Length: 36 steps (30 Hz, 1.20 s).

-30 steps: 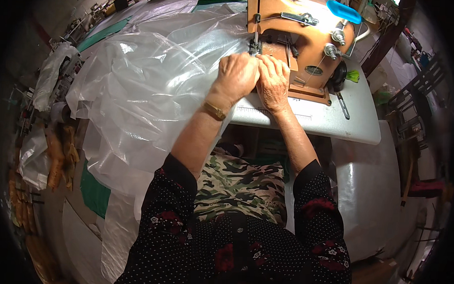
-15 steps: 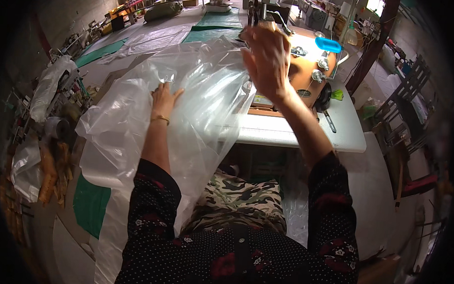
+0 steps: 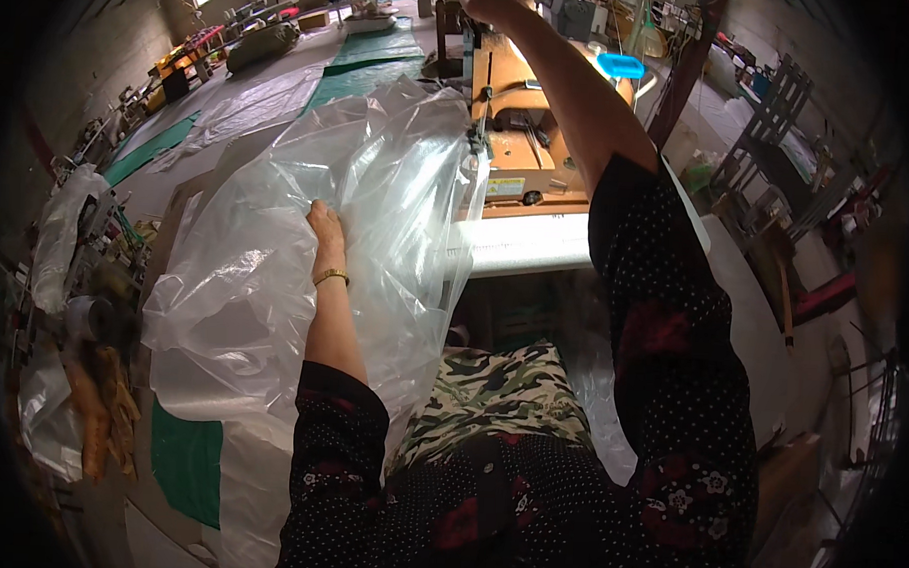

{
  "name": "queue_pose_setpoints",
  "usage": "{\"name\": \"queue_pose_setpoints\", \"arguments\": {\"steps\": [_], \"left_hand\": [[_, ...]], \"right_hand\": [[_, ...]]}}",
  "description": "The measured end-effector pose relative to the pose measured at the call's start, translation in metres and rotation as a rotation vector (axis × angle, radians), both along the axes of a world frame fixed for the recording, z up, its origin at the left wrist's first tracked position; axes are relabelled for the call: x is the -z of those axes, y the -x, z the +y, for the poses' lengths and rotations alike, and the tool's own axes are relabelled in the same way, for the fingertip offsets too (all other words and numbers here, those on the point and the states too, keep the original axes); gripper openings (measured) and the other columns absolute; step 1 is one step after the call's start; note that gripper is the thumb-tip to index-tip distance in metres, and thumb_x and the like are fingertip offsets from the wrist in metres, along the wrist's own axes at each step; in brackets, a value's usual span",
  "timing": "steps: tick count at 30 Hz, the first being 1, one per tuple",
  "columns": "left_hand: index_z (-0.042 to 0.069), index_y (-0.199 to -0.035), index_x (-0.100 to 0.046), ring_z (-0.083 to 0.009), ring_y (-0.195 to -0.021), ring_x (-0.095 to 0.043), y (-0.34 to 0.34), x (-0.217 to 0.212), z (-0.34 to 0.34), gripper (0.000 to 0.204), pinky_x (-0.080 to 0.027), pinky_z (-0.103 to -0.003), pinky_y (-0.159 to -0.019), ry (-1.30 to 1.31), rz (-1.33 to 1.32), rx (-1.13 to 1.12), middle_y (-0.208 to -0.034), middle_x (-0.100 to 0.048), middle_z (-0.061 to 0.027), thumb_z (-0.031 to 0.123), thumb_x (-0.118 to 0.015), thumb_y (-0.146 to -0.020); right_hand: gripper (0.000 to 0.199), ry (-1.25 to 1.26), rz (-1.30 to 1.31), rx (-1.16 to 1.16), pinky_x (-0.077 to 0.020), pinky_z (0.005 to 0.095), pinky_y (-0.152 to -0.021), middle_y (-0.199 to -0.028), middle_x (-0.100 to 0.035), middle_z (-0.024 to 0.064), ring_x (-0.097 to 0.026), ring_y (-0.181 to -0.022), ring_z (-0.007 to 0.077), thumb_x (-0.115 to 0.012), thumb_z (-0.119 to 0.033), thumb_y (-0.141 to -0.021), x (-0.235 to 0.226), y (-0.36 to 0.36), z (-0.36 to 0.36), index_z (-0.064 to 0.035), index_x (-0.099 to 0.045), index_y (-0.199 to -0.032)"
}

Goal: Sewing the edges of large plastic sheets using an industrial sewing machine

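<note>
A large sheet of clear plastic film lies crumpled over the left of the table and hangs down its near side. My left hand rests on it, its fingers curled and closed on a fold of the film. My right arm reaches far forward over the orange-brown sewing machine. At the top edge, behind the machine's upper part, is my right hand; its fingers are cut off and dim, so their hold is hidden. The film's right edge lies against the left side of the machine.
A light blue tray sits on top of the machine. The white table edge runs in front of it. Green sheeting stretches across the far surface. A dark slatted rack stands at right, and plastic rolls and bundles at left.
My right hand has gone from above the machine's front to farther forward, at the top edge. My left hand's spread fingers have curled in on the film. The whole view has shifted.
</note>
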<state>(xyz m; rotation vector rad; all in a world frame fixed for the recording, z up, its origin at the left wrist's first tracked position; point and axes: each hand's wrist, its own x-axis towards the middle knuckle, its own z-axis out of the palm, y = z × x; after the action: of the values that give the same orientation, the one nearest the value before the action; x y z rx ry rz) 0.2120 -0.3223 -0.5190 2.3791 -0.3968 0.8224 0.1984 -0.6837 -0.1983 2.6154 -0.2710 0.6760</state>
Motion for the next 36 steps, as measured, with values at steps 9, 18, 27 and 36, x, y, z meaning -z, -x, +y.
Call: {"name": "queue_pose_setpoints", "arguments": {"steps": [9, 18, 27, 36], "left_hand": [[-0.004, -0.081, -0.059, -0.0419, -0.076, -0.063, -0.016, 0.016, 0.007, 0.012, -0.050, -0.045, -0.072, 0.067, -0.034, 0.045, -0.080, -0.064, -0.0243, 0.006, -0.064, -0.075], [-0.007, -0.074, -0.055, -0.0437, -0.069, -0.058, -0.025, 0.021, 0.008, 0.009, -0.046, -0.047, -0.064, 0.163, -0.116, 0.038, -0.075, -0.060, -0.0284, 0.001, -0.056, -0.072], [-0.007, -0.076, -0.059, -0.0317, -0.061, -0.052, 0.004, -0.002, 0.112, 0.017, -0.042, -0.042, -0.059, 0.616, -0.256, -0.147, -0.072, -0.061, -0.0198, 0.008, -0.054, -0.081], [-0.004, -0.089, -0.066, -0.0268, -0.074, -0.060, 0.125, -0.166, 0.157, 0.017, -0.049, -0.038, -0.073, 0.746, -0.681, -0.331, -0.085, -0.066, -0.0114, 0.012, -0.068, -0.087]], "right_hand": [[0.020, 0.061, -0.453, -0.184, -0.0491, 0.0452, -0.068, -0.078, -0.067, 0.0132, -0.065, -0.077, 0.0302, -0.062, -0.024, -0.080, 0.003, 0.068, 0.030, -0.0101, -0.067, -0.068], [0.025, -0.143, -1.112, -0.696, -0.0272, 0.0556, -0.109, -0.122, -0.062, 0.0184, -0.042, -0.131, 0.0335, -0.055, -0.021, -0.089, 0.065, 0.111, 0.074, -0.0048, -0.063, -0.106], [0.016, -0.380, -0.676, -0.790, -0.0470, 0.0431, -0.077, -0.097, -0.061, 0.0151, -0.059, -0.088, 0.0361, -0.064, -0.012, -0.088, 0.135, 0.218, 0.076, -0.0033, -0.058, -0.100], [0.056, -1.598, 0.069, -0.418, -0.0505, 0.0427, -0.089, -0.110, -0.065, 0.0247, -0.064, -0.103, 0.0365, -0.064, -0.042, -0.089, 0.360, 0.297, 0.162, 0.0028, -0.058, -0.122]]}}
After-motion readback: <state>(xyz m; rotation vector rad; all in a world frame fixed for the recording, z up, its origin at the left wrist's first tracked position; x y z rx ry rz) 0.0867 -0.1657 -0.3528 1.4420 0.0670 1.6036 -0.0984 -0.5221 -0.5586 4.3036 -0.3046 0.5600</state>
